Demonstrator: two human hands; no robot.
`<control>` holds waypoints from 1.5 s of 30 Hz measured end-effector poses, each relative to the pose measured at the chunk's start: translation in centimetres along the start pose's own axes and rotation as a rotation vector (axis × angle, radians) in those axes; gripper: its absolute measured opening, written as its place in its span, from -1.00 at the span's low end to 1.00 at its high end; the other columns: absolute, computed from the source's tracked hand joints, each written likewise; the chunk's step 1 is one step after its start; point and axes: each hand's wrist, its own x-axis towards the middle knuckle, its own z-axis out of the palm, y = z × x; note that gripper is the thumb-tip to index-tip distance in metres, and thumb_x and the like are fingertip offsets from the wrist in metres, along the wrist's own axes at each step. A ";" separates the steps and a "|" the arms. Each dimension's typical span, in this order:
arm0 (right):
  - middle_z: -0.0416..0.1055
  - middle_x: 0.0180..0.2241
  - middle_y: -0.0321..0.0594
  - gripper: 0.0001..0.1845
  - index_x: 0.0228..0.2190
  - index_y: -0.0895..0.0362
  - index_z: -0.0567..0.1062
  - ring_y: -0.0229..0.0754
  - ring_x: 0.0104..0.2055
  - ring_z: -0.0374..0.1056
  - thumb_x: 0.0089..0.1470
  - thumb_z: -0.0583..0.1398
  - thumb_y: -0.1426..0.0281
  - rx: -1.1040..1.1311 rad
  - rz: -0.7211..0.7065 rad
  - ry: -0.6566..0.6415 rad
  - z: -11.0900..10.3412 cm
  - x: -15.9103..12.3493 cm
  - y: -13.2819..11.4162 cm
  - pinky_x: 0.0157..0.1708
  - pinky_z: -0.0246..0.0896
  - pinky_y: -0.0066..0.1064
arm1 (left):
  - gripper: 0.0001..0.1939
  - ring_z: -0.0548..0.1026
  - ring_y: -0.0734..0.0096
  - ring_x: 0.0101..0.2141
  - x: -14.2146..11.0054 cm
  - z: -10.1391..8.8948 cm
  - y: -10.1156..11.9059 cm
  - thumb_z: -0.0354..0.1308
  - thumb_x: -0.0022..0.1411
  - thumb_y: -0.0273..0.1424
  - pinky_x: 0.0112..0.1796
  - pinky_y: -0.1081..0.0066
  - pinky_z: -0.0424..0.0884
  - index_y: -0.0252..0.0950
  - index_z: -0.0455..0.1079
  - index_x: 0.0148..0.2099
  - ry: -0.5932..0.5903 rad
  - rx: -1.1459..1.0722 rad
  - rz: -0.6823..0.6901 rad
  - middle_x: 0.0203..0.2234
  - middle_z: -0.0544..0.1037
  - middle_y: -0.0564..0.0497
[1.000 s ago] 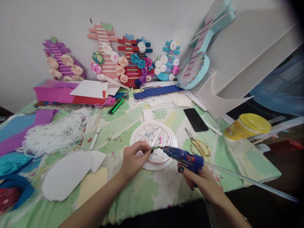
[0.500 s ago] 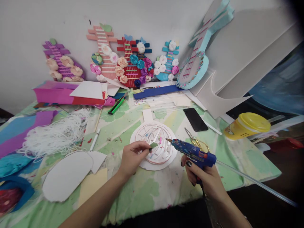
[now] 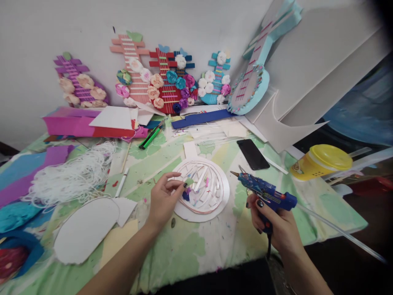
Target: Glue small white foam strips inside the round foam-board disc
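A round white cardboard piece (image 3: 226,192) with a short neck lies flat on the table, its middle filled with white strips and small coloured scraps. My left hand (image 3: 167,196) is over its left rim, thumb and fingers closed together; what they hold, if anything, is hidden. A dark blue scrap (image 3: 186,195) shows just below the thumb tip, and a green scrap (image 3: 190,180) lies beside the fingers. My right hand (image 3: 270,217) grips a blue glue gun (image 3: 260,188), nozzle pointing left, apart from the disc. A long clear glue stick (image 3: 337,231) sticks out of its back.
Scissors (image 3: 248,191) lie partly behind the glue gun. Near them are a black phone (image 3: 253,154) and a yellow lidded tub (image 3: 322,162). White cord (image 3: 73,176) and a white cardboard cutout (image 3: 87,229) lie left. Flower-decorated guitar shapes (image 3: 166,80) lean on the wall.
My right hand has drawn the glue gun right, away from the disc. My left hand has shifted slightly left, and the green scrap once in its fingertips now appears on the disc.
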 end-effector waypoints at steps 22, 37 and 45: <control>0.19 -0.81 -0.38 -0.69 -0.52 0.16 0.47 -0.30 -0.74 0.14 0.06 0.13 0.20 -0.533 0.020 -0.244 4.2 5.2 1.6 -0.72 0.00 -0.48 | -0.89 0.45 0.43 -0.38 1.6 -0.1 -1.2 0.17 0.06 -0.41 -0.36 0.44 0.39 -0.27 0.51 -0.35 0.078 0.203 0.163 -0.42 0.50 0.00; 0.44 -0.44 -0.19 -0.71 -0.24 0.17 0.50 -0.10 -0.35 0.34 0.05 0.12 0.28 -0.787 -0.056 -0.228 5.0 5.3 1.2 -0.42 0.19 -0.37 | -0.83 0.46 0.43 -0.36 1.4 0.1 -1.0 0.13 0.06 -0.46 -0.35 0.45 0.39 -0.26 0.52 -0.29 0.046 0.213 0.157 -0.39 0.51 0.00; 0.47 -0.26 -0.16 -0.69 -0.16 0.13 0.47 -0.07 -0.23 0.34 0.04 0.13 0.31 -0.755 -0.065 -0.259 4.3 4.4 1.4 -0.20 0.21 -0.22 | -0.84 0.46 0.43 -0.40 1.0 0.5 -1.4 0.09 0.11 -0.48 -0.32 0.43 0.38 -0.25 0.49 -0.29 -0.014 0.424 0.350 -0.41 0.53 0.00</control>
